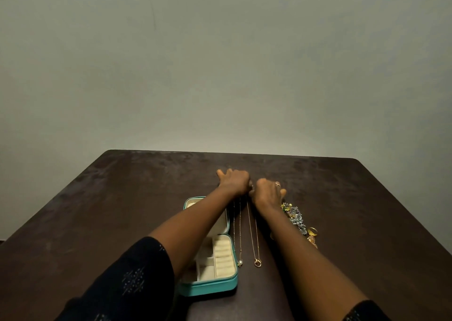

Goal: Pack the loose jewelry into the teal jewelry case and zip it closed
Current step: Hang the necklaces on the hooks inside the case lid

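**Hands meet at the far ends of necklaces beside the open teal jewelry case.**

The fine chains lie straight on the bench, just right of the case. They look light, limp and tangle-prone, so are best lifted near the clasp. With arms outstretched, the left hand and right hand curl there; whether either pinches a chain cannot be told.

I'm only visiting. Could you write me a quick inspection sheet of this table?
Surface: dark brown table.
Job's things: teal case lies open; two necklaces stretched out on its right; jewelled pieces and gold rings further right.
Clutter: nothing seen.
Hands: left hand and right hand meet at the necklaces' far ends; grip unclear.
Cables: nothing seen.
Surroundings: plain grey wall.
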